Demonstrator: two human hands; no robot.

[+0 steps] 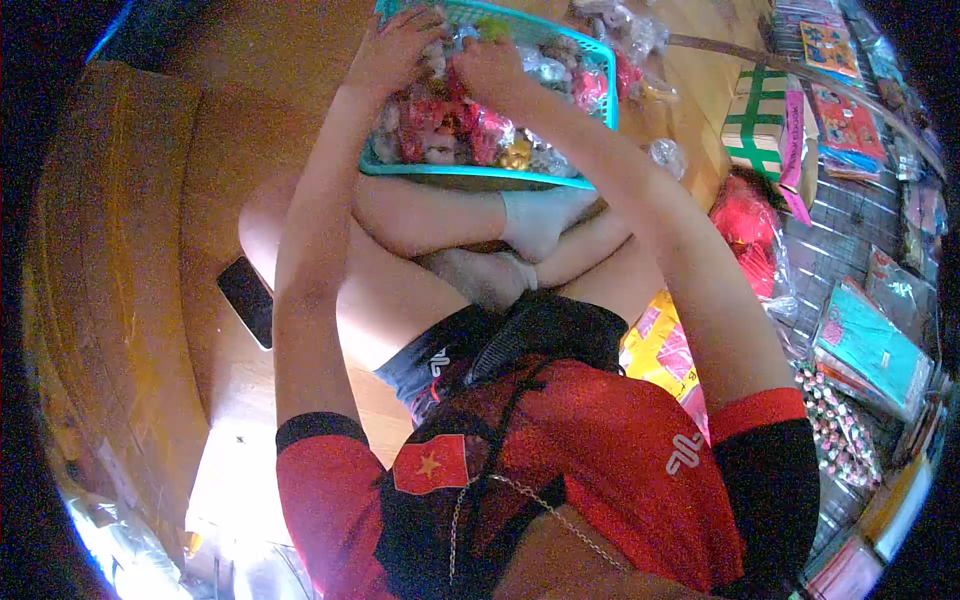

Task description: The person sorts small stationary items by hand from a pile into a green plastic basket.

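A teal plastic basket (pixel 480 178) sits in front of my crossed legs, filled with small items in clear plastic wrapping (pixel 440 125), many of them red. At the basket's far left side, my left hand (pixel 400 45) lies over the contents with its fingers stretched out and slightly apart. Close beside it, my right hand (pixel 488 68) is curled down among the wrapped items. Its fingertips are hidden, so what it grips cannot be made out. Just beyond that hand shows something bright green (pixel 492 28). A gold item (pixel 515 155) lies near the basket's front.
A dark phone (pixel 247 300) lies on the wooden floor by my left knee. On the right are a box with green tape (pixel 757 120), a red item in clear plastic (pixel 745 230), and teal packets (pixel 875 345) on a rack. A yellow and pink package (pixel 660 345) rests beside my right thigh.
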